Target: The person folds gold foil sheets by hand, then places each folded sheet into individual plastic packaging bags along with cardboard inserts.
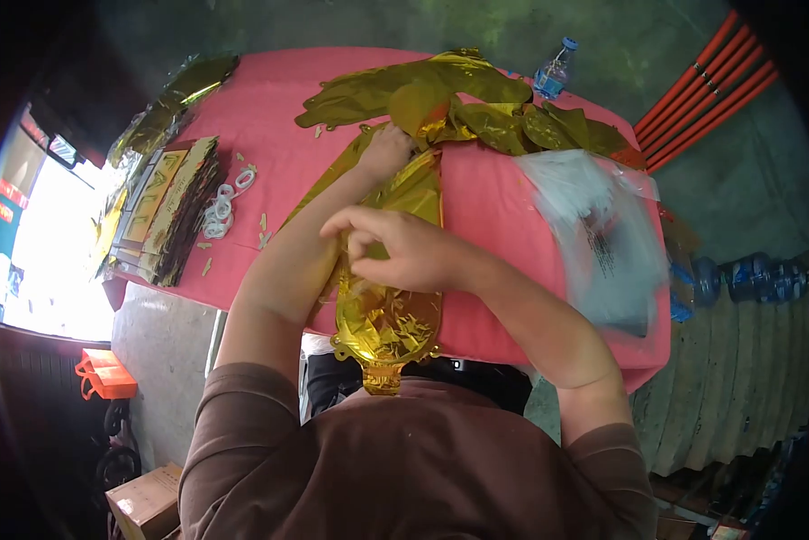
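A long, flat gold foil balloon [388,315] runs from the middle of the pink-covered table toward my waist, its near end crinkled and hanging over the edge. At its far part, my left hand [389,151] presses down with bent fingers closed on the foil; the fingertips are partly hidden. My right hand [397,249] hovers above the balloon's middle, crossing in front of my left forearm. Its index finger stretches left while the other fingers curl loosely, and nothing shows in them. More gold foil [413,85] spreads in folds beyond my left hand.
On the pink tablecloth [485,229] lie clear plastic bags [593,243] at right, a stack of printed packets [166,211] at left, and white ribbon rolls [220,211]. A water bottle [555,70] stands at the back edge. Red poles [706,90] lean beyond the right corner.
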Available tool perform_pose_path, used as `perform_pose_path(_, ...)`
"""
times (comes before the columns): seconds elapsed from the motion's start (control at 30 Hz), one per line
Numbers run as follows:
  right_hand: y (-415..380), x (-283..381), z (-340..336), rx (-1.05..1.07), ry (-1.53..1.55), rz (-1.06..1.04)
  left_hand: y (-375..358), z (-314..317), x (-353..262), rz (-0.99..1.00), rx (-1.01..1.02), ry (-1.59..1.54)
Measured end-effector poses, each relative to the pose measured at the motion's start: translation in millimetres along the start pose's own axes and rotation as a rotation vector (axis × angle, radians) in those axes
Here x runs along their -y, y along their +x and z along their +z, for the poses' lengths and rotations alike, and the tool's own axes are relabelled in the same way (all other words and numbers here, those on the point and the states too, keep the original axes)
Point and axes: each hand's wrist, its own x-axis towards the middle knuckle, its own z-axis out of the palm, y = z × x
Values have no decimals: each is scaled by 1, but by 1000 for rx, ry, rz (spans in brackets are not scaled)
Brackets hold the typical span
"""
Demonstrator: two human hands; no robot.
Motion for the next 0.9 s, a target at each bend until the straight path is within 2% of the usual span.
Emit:
perform_pose_path(0.03, -1, -1, 2, 69, 231, -57, 0, 5, 4, -7, -1, -1)
perform_pose_path(0.07, -5, 0, -3, 78, 230, -53, -2, -9, -6, -34, 50, -52)
perform_pose_path(0.13, -23, 2, -23, -57, 378, -74, -4, -16, -13, -69, 100, -113)
perform_pose_path(0.2, -35, -20, -55, -202, 223, 56, -6, -15, -13, -27, 2, -115)
perform_pose_path(0.27, -40, -52, -80, -452, -331, 243, -9, -12, -12, -1, -39, -139)
perform_pose_path(0.3, -39, -69, -87, -451, -337, 243, -7, -12, -11, 31, -81, -154)
perform_pose_path(0.37, -36, -101, -97, -571, -808, 175, -8, -18, -16, 27, -73, -172)
perform_pose_path(0.5, -6, -129, -103, -576, -892, 227, -6, -15, -14, 20, -79, -199)
perform_pose_path(0.57, 11, -139, -107, -662, -960, 247, -3, -8, -9, 3, -43, -135)
perform_pose_path(0.6, 19, -137, -105, -669, -958, 242, -2, -1, -5, -19, -5, -79)
perform_pose_path(0.63, 26, -137, -102, -711, -965, 89, -1, 9, 0, -15, -4, -74)
perform_pose_path(0.67, 32, -135, -99, -749, -970, -64, 3, 24, 9, 27, -156, -55)
perform_pose_path(0.7, 34, -124, -94, -630, -758, -48, 3, 23, 9, 68, -305, -40)
perform_pose_path(0.8, 32, -103, -76, -535, -633, -99, -4, -2, -2, 121, -232, -183)
perform_pose_path(0.83, 31, -101, -75, -528, -459, -144, -1, -2, -3, -68, -52, -265)
perform_pose_path(0.87, 29, -99, -75, -522, -454, -135, 0, 1, -1, -74, -46, -272)
perform_pose_path(0.9, 24, -95, -78, -581, -360, -191, 0, 4, 0, 5, -146, -213)
